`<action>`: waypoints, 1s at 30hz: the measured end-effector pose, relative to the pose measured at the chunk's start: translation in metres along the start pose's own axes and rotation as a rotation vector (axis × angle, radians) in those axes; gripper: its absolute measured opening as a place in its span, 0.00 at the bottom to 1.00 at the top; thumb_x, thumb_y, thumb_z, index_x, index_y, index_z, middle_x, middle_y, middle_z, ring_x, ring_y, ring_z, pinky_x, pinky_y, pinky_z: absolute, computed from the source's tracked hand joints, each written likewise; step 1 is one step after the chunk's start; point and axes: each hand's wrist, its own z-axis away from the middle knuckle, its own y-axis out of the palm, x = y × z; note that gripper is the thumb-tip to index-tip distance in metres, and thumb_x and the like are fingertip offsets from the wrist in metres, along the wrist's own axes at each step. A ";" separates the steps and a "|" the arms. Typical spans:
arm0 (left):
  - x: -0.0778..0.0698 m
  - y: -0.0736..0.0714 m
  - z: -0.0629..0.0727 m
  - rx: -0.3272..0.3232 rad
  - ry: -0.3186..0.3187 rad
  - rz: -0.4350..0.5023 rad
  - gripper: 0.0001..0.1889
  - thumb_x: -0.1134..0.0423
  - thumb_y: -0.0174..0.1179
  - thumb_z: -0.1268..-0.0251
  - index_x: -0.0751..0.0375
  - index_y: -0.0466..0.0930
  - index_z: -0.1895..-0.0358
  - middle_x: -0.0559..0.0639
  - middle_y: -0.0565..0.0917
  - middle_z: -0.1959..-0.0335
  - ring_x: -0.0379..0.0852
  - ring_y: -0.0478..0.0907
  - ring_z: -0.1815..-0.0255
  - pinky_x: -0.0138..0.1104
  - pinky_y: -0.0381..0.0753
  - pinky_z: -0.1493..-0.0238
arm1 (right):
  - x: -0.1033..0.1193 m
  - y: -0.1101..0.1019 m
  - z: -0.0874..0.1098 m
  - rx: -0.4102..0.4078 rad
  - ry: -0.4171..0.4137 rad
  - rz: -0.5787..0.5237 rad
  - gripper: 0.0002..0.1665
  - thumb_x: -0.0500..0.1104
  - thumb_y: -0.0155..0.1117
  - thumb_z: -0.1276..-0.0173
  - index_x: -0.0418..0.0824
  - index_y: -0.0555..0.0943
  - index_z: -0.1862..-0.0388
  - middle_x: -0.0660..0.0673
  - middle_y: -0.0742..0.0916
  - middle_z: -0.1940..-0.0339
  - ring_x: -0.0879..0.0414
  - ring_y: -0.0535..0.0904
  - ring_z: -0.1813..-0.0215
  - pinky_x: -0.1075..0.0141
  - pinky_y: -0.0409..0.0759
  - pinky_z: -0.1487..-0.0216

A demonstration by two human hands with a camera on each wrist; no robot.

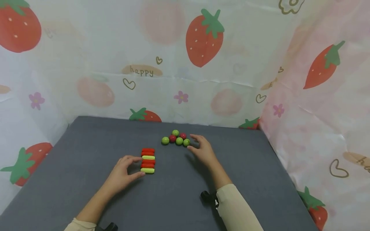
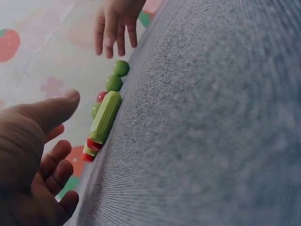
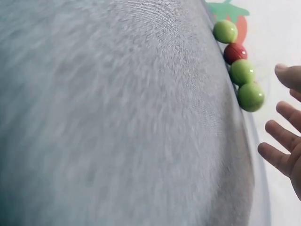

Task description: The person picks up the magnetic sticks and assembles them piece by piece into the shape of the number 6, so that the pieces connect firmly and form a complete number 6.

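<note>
Short red bars (image 1: 148, 161) and yellow-green bars (image 1: 147, 171) lie side by side in a column on the grey cloth. My left hand (image 1: 122, 173) is just left of that column, thumb near its front bar and index finger near the upper part. In the left wrist view the front ridged green bar (image 2: 106, 117) stands apart from the thumb. Farther back, green balls (image 1: 165, 140) and red balls (image 1: 172, 138) sit in a roughly triangular cluster. My right hand (image 1: 206, 152) is at the cluster's right side, fingers spread. The right wrist view has the nearest green ball (image 3: 250, 97) outside its fingers.
A dark grey cloth (image 1: 179, 192) covers the table. Strawberry-print sheets (image 1: 179, 80) hang behind it and along both sides. Black straps with small devices (image 1: 208, 197) are on the wrists, by the cream sleeves (image 1: 237, 205).
</note>
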 end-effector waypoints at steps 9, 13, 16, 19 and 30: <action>0.007 0.006 0.002 0.017 -0.044 0.018 0.24 0.52 0.77 0.44 0.47 0.85 0.43 0.47 0.83 0.46 0.50 0.75 0.42 0.56 0.66 0.40 | -0.004 0.014 -0.013 -0.015 0.076 -0.037 0.30 0.43 0.73 0.31 0.45 0.78 0.32 0.42 0.80 0.32 0.44 0.76 0.31 0.46 0.76 0.35; 0.006 0.007 0.002 0.006 -0.049 0.002 0.21 0.53 0.77 0.43 0.45 0.86 0.46 0.45 0.84 0.48 0.48 0.75 0.48 0.52 0.65 0.43 | -0.005 0.018 -0.017 -0.025 0.084 -0.016 0.28 0.42 0.74 0.32 0.46 0.80 0.34 0.43 0.81 0.33 0.45 0.77 0.32 0.46 0.76 0.36; 0.005 0.008 0.001 0.006 -0.042 -0.011 0.19 0.55 0.76 0.43 0.44 0.87 0.47 0.45 0.84 0.50 0.46 0.74 0.51 0.49 0.63 0.46 | -0.006 0.019 -0.018 -0.032 0.091 -0.003 0.26 0.41 0.74 0.33 0.47 0.81 0.36 0.43 0.82 0.34 0.45 0.78 0.33 0.47 0.77 0.37; 0.002 0.010 0.001 0.017 -0.046 -0.022 0.17 0.56 0.76 0.42 0.44 0.88 0.49 0.44 0.84 0.51 0.45 0.74 0.52 0.47 0.62 0.48 | -0.008 0.020 -0.019 -0.036 0.092 -0.010 0.25 0.41 0.75 0.34 0.46 0.82 0.38 0.43 0.83 0.36 0.46 0.79 0.35 0.48 0.77 0.38; 0.004 0.013 -0.001 0.014 -0.054 -0.054 0.14 0.59 0.76 0.42 0.42 0.88 0.53 0.42 0.85 0.53 0.45 0.75 0.53 0.49 0.62 0.46 | -0.012 0.025 -0.025 -0.052 0.133 0.009 0.23 0.41 0.76 0.35 0.49 0.83 0.41 0.46 0.85 0.39 0.47 0.80 0.37 0.48 0.76 0.37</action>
